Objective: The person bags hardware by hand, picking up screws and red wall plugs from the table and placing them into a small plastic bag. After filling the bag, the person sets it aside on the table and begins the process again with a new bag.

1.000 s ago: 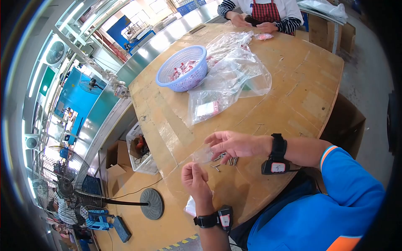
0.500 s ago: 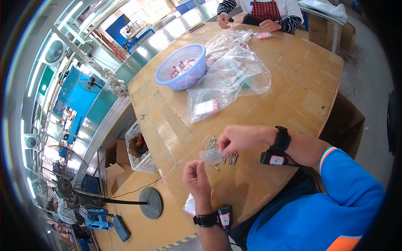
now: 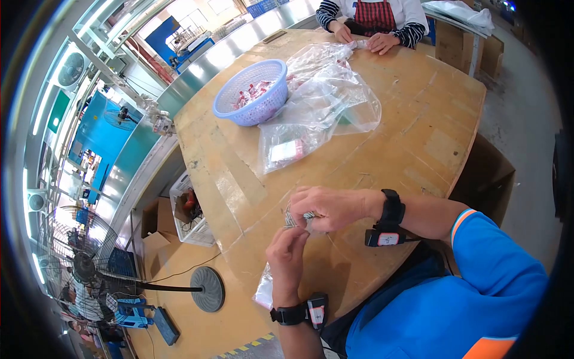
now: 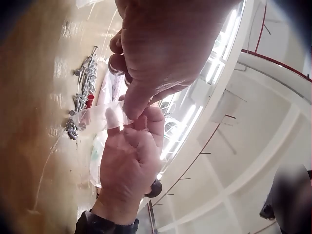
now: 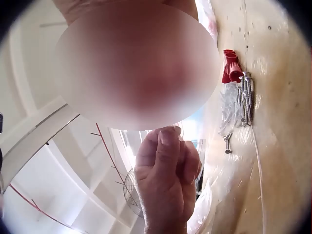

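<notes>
My left hand [image 3: 287,257] pinches a small clear plastic bag [image 4: 92,118] between thumb and finger, seen in the left wrist view. My right hand [image 3: 335,206] meets it from the other side, its curled fingers gripping the same bag, with one fingertip behind the film. Beside both hands on the table lies a pile of metal screws [image 5: 245,100], with red plastic parts [image 5: 232,68] and clear plastic [image 5: 228,109] against it. In the right wrist view a large blur covers much of my right hand.
On the table [image 3: 418,113] stand a blue basket [image 3: 254,107] of small red-and-clear packets and a large clear bag [image 3: 323,113]. Another plastic bag [image 3: 263,287] lies by my left wrist. Someone's hands [image 3: 382,43] rest at the far edge. A floor fan [image 3: 84,263] stands left.
My right hand has moved left, away from its place over the screws, and now meets my left hand at the bag. The other person's hands have come closer together at the far edge.
</notes>
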A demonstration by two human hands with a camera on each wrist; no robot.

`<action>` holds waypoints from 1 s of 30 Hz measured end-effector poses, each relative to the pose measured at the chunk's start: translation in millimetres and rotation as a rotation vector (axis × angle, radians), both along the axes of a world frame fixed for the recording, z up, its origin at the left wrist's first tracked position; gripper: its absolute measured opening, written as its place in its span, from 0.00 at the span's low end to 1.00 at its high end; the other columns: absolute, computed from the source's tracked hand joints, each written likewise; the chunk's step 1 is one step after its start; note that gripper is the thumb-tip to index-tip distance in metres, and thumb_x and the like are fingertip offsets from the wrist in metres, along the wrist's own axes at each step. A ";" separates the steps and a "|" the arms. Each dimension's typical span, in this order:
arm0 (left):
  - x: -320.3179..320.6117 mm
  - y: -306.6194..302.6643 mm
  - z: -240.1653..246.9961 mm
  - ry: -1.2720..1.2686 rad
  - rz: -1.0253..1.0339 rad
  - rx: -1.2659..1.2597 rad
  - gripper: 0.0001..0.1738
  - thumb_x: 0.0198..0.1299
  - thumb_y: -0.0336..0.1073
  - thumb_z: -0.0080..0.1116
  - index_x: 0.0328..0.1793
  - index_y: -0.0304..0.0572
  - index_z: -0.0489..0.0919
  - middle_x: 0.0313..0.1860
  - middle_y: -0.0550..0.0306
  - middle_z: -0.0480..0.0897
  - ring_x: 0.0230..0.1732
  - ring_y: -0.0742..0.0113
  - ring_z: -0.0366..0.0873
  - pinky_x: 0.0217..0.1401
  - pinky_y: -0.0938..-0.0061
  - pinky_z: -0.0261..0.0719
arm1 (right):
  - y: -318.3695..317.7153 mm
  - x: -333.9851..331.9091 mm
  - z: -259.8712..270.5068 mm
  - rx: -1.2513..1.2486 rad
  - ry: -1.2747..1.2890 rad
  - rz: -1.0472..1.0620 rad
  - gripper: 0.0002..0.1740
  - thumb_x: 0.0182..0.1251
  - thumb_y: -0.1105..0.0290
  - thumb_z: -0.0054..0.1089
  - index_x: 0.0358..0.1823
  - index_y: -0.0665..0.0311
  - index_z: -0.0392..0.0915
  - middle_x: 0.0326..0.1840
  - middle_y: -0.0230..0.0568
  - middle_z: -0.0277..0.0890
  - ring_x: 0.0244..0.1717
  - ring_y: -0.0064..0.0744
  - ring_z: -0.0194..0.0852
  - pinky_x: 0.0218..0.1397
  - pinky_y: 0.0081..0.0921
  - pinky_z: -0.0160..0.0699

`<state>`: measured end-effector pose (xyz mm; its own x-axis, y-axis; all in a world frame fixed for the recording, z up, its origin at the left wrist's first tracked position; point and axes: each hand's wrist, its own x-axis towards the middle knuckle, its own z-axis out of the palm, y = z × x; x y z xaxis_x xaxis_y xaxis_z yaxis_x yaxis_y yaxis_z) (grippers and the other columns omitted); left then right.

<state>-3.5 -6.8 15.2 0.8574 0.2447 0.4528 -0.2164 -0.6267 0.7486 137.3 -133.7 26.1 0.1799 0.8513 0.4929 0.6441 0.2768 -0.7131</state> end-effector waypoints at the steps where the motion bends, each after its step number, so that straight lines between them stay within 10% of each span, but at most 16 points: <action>1: -0.2 0.8 0.6 -0.006 0.000 0.000 0.04 0.53 0.23 0.62 0.34 0.32 0.79 0.26 0.57 0.75 0.24 0.72 0.71 0.27 0.81 0.69 | -1.0 0.2 1.1 -0.008 -0.017 0.000 0.05 0.46 0.80 0.53 0.27 0.63 0.73 0.32 0.41 0.72 0.44 0.43 0.69 0.46 0.34 0.68; 8: -4.6 1.7 -3.0 0.147 -0.035 -0.142 0.03 0.55 0.24 0.62 0.34 0.33 0.78 0.25 0.62 0.73 0.23 0.78 0.67 0.24 0.83 0.64 | -2.7 -0.5 4.3 -0.008 -0.061 0.052 0.06 0.41 0.82 0.51 0.22 0.63 0.72 0.29 0.40 0.71 0.39 0.44 0.68 0.42 0.34 0.68; 11: -4.9 -1.1 3.8 0.222 -0.049 -0.125 0.05 0.53 0.25 0.62 0.36 0.33 0.79 0.28 0.52 0.79 0.30 0.63 0.77 0.35 0.74 0.74 | -2.4 1.4 1.3 -0.026 -0.071 0.073 0.07 0.41 0.84 0.50 0.20 0.63 0.72 0.27 0.40 0.71 0.37 0.44 0.68 0.41 0.33 0.68; 16: -3.7 0.4 0.3 0.152 -0.081 -0.091 0.03 0.55 0.24 0.61 0.34 0.33 0.78 0.26 0.59 0.75 0.26 0.74 0.70 0.28 0.80 0.68 | -2.2 5.0 0.2 -0.024 -0.089 -0.008 0.06 0.42 0.85 0.49 0.18 0.65 0.70 0.26 0.41 0.71 0.37 0.43 0.69 0.39 0.33 0.68; 22: -6.3 2.7 3.8 0.157 0.017 -0.107 0.04 0.54 0.25 0.61 0.34 0.32 0.78 0.26 0.53 0.76 0.27 0.66 0.74 0.32 0.76 0.72 | -6.0 25.4 -3.0 -0.177 0.181 -0.361 0.06 0.50 0.82 0.53 0.27 0.66 0.78 0.31 0.44 0.75 0.40 0.41 0.74 0.42 0.32 0.72; 30: -5.1 0.7 9.1 0.124 0.029 -0.018 0.04 0.54 0.26 0.62 0.33 0.32 0.78 0.24 0.55 0.75 0.25 0.69 0.72 0.30 0.78 0.70 | -5.6 33.7 -20.7 -0.300 -0.020 -0.231 0.11 0.51 0.80 0.55 0.36 0.64 0.82 0.36 0.46 0.76 0.39 0.43 0.75 0.42 0.32 0.74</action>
